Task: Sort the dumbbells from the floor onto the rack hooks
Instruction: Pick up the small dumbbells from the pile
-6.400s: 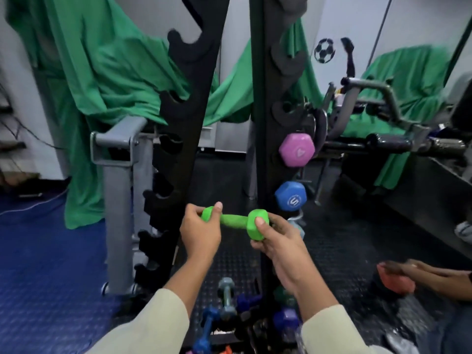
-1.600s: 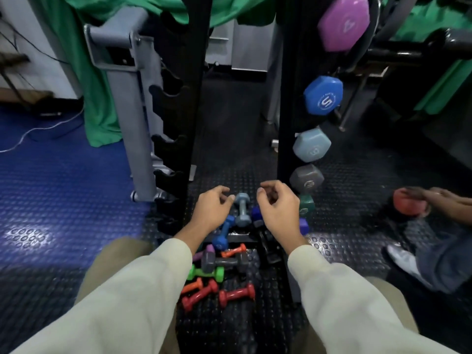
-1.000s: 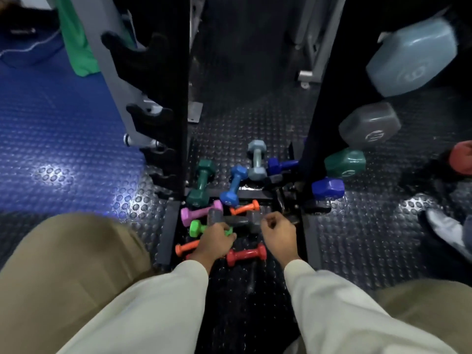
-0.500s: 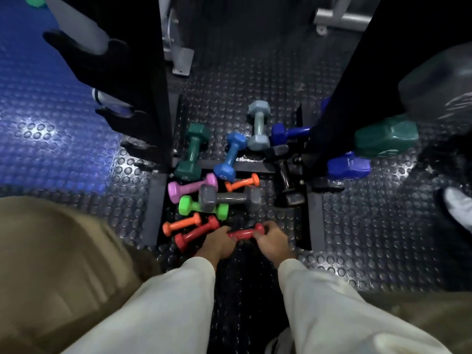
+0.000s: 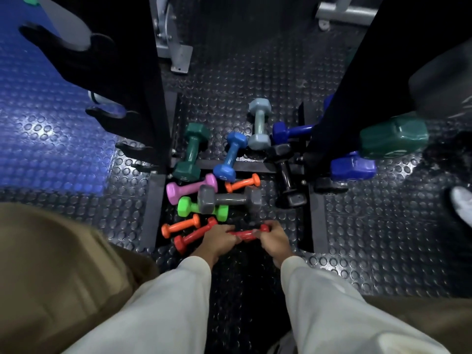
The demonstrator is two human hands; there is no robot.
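Low over the floor, my left hand (image 5: 219, 237) and my right hand (image 5: 273, 240) grip the two ends of a small red dumbbell (image 5: 246, 233). A second red dumbbell (image 5: 190, 238) lies just left of it, partly under my left hand. Several more lie in a pile beyond: orange (image 5: 181, 225), green (image 5: 187, 206), grey (image 5: 229, 199), pink (image 5: 190, 188), dark green (image 5: 192, 152), blue (image 5: 231, 156), light grey-blue (image 5: 260, 123), black (image 5: 287, 175). The black rack upright with empty hooks (image 5: 122, 80) stands left; the right upright (image 5: 339, 98) carries a dark green weight (image 5: 393, 136) and a blue one (image 5: 353, 166).
The rack's black base frame (image 5: 150, 213) boxes in the pile. Studded black matting (image 5: 370, 238) lies to the right, blue matting (image 5: 51, 129) to the left. Another person's white shoe (image 5: 461, 203) shows at the right edge. My knees fill the lower corners.
My view has dropped from the rack to the floor pile. Both hands came down past the grey and blue dumbbells and now hold the nearest red dumbbell by its ends.
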